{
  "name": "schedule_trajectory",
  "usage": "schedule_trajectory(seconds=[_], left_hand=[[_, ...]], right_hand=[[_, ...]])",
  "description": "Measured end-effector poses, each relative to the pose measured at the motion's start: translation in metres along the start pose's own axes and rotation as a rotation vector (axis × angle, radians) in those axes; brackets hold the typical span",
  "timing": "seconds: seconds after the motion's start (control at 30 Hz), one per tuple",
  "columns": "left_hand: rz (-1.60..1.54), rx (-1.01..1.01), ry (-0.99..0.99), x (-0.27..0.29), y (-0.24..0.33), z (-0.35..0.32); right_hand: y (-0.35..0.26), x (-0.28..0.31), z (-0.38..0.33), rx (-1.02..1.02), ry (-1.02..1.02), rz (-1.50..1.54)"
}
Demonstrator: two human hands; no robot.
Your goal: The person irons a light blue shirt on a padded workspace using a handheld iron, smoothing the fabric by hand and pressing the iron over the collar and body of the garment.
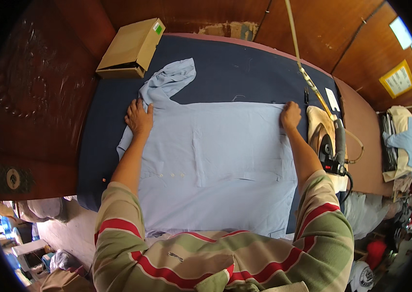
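Observation:
A light blue shirt (225, 160) lies spread flat on a dark blue padded table (235, 68). Its sleeve (169, 80) is bunched toward the far left. My left hand (139, 118) presses flat on the shirt near the shoulder at its left edge. At the shirt's far right corner my right hand (291, 116) is curled and seems to pinch the fabric edge. Both forearms come up from striped sleeves at the bottom of the view.
A black electric iron (333, 153) rests on a cream cloth just right of my right hand, its cord (308, 75) running up and away. A cardboard box (132, 47) sits at the far left corner. Folded clothes (400, 141) are stacked at the right.

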State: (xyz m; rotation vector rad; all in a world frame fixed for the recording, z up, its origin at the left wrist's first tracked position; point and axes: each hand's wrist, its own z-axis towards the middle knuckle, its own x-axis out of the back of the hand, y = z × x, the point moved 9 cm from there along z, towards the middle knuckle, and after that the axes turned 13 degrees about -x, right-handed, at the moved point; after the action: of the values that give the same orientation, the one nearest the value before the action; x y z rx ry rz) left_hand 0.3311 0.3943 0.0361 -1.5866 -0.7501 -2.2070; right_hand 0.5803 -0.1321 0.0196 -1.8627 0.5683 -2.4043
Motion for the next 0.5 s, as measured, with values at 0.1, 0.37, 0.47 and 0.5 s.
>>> schedule_trajectory(seconds=[0.1, 0.37, 0.47, 0.5], left_hand=[[0.019, -0.069, 0.054, -0.005, -0.001, -0.003], [-0.403, -0.932, -0.095, 0.049, 0.096, -0.116], [-0.469, -1.055, -0.253, 0.062, 0.136, -0.204], [-0.47, -1.027, -0.26, 0.061, 0.143, -0.216]], right_hand=[[0.006, 0.012, -0.002, 0.049, 0.137, 0.003], [0.004, 0.009, -0.001, 0.106, 0.135, 0.016], [0.005, 0.013, -0.006, 0.113, 0.116, 0.031], [0.003, 0.013, -0.003, 0.105, 0.1, 0.034]])
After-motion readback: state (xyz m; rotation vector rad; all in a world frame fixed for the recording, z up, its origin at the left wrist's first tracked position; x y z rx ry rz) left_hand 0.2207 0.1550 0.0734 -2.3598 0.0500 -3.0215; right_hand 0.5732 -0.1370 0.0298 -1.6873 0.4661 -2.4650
